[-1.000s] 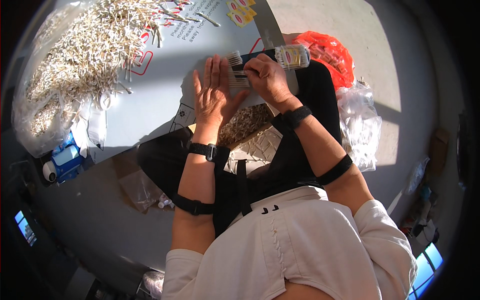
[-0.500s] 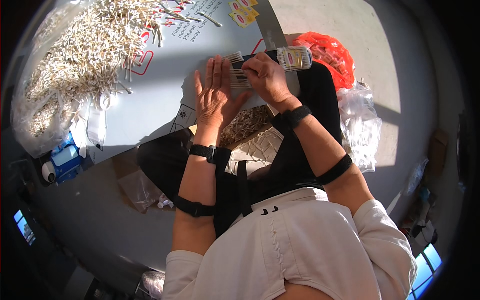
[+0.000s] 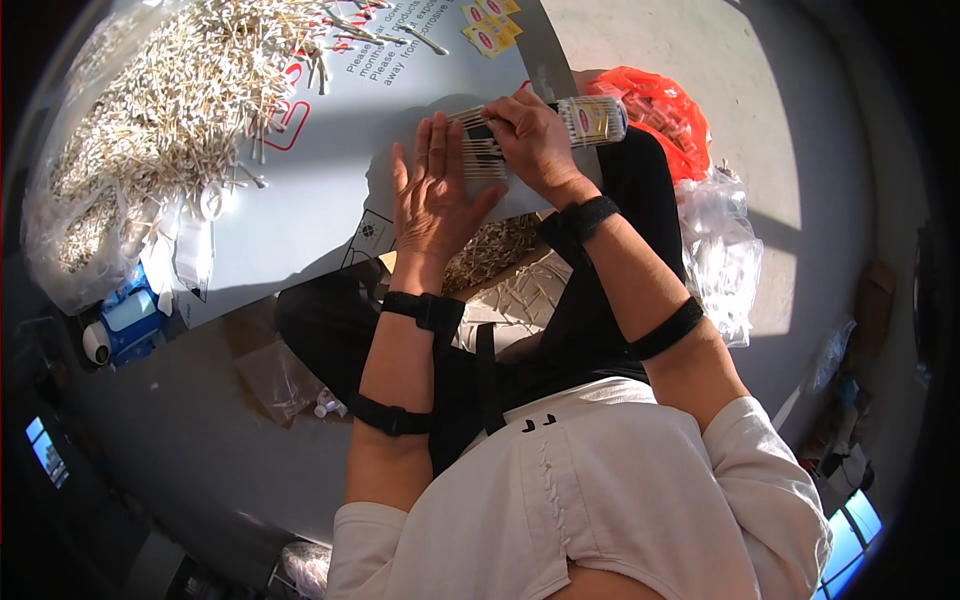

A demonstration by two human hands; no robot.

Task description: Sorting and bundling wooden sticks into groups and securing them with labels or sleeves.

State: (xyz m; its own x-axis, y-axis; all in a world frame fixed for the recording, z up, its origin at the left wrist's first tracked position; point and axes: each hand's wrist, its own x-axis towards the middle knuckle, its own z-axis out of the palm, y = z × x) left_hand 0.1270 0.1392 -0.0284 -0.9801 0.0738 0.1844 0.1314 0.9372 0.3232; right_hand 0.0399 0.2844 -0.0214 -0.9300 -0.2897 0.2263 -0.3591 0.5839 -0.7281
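Observation:
My left hand (image 3: 434, 198) lies flat on the grey board, fingers stretched out and thumb spread, beside a row of cotton swabs (image 3: 484, 160). On the right side of that row my right hand (image 3: 535, 145) is closed, its fingertips pinched together over the swabs' ends. What sits inside the pinch is hidden. Just right of its knuckles, a clear pack of cotton swabs (image 3: 597, 120) with a yellow and red label lies at the board's right edge.
A large heap of loose swabs (image 3: 170, 120) in clear plastic covers the board's left. Yellow label cards (image 3: 492, 25) lie at its far edge. A red bag (image 3: 655, 115) and clear bags (image 3: 720, 250) stand right of my knee. A box of swabs (image 3: 490, 250) sits below the board.
My right hand has shifted slightly toward the far side of the board, showing more of the swab row. My left hand stays flat in nearly the same place.

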